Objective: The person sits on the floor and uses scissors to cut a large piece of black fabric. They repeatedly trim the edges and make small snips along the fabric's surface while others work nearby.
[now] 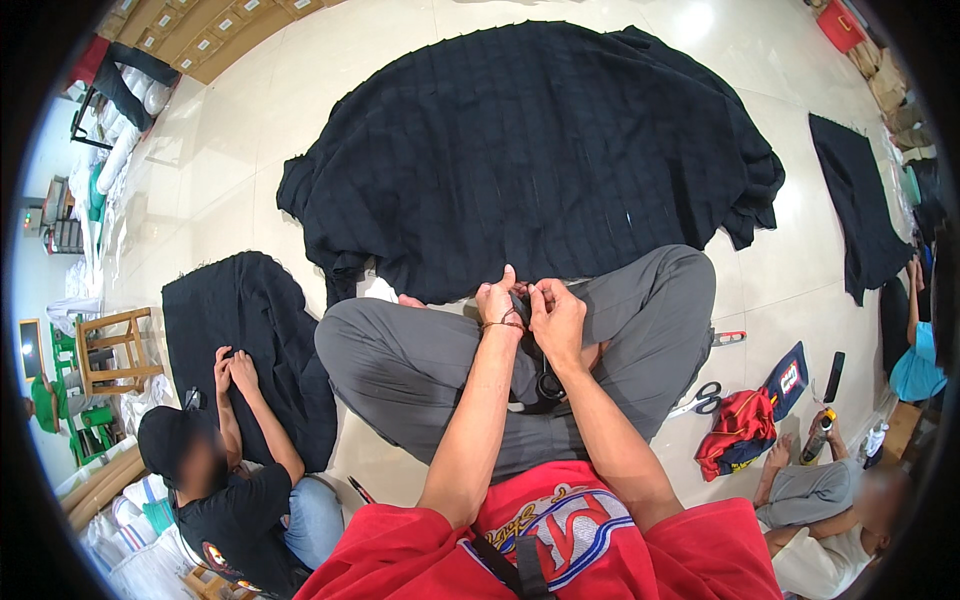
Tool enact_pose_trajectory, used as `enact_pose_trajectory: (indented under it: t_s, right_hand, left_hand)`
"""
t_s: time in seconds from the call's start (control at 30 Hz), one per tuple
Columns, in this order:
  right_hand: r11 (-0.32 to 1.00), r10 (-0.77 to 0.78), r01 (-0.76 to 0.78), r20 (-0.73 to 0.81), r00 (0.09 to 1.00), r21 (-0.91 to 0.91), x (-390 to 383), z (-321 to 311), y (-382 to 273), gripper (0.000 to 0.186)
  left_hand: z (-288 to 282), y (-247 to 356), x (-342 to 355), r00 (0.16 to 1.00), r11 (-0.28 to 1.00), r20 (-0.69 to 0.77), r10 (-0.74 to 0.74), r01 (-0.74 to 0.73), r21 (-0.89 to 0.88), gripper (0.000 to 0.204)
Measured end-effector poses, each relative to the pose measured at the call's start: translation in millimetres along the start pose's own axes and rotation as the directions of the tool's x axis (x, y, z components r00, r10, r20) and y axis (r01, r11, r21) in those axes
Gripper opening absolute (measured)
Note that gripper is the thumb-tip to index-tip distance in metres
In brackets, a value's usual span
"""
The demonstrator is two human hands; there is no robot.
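The person sits cross-legged on the floor [230, 170], both forearms reaching forward over the knees. The left hand [498, 302] and right hand [556, 312] meet at the near edge of the big black cloth [530, 150], which spreads out ahead and drapes onto the shins. Both hands pinch narrow: the left thumb stands up while its fingers curl onto the hem, and the right fingers close on the same spot, touching the left. Whether a thread or small tool sits between them I cannot tell; the fingertips hide it.

A pair of black-handled scissors [546, 388] lies in the lap just below the wrists, partly covered by the right forearm. I judge that the main risk: a shifted leg or a dropped wrist could catch the blades or tangle them in the cloth. The cloth is dark on dark, so the pinched point is hard to see, and a slip could lose it or pull the wrong fold. The heavy spread of cloth could also drag the hem out of the pinch.

A second pair of scissors [698, 400] lies by the right knee, near a red garment [738, 428]. 2 other people work close by, 1 at the left on another black piece [250, 330].
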State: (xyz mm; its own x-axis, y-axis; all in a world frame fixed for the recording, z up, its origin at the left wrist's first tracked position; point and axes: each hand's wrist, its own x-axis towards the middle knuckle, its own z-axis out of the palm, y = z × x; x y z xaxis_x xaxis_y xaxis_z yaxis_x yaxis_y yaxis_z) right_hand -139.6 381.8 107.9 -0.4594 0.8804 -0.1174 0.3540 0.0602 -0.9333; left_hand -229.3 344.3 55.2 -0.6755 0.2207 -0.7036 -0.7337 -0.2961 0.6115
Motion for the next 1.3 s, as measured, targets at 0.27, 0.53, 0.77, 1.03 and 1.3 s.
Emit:
enact_pose_trajectory:
  t_s: [0.27, 0.53, 0.77, 1.03, 1.3]
  right_hand:
    - [0.996, -0.086, 0.087, -0.030, 0.996, 0.010, -7, -5, 0, 0.007]
    - [0.997, -0.073, 0.073, -0.002, 0.997, 0.013, -11, -10, -1, 0.006]
    - [1.000, -0.027, 0.026, 0.042, 0.999, 0.016, -11, -13, -2, 0.010]
    - [1.000, 0.026, -0.026, 0.022, 0.999, 0.013, -6, -24, -7, 0.016]
    - [0.974, 0.202, -0.169, 0.246, 0.948, -0.150, 12, -32, -4, 0.031]
  left_hand:
    - [-1, -3, 2, 1.000, 0.999, -0.018, 0.010, -0.009, 0.031, 0.021]
    - [-3, -3, 2, 0.999, 0.998, -0.028, 0.023, -0.022, 0.052, 0.025]
    - [-1, -2, 1, 0.998, 0.999, -0.055, 0.000, 0.002, 0.039, 0.023]
    - [-5, -5, 7, 0.999, 1.000, -0.050, 0.000, 0.002, 0.020, 0.028]
    - [-5, -4, 8, 0.999, 1.000, -0.026, -0.020, 0.020, -0.012, 0.029]
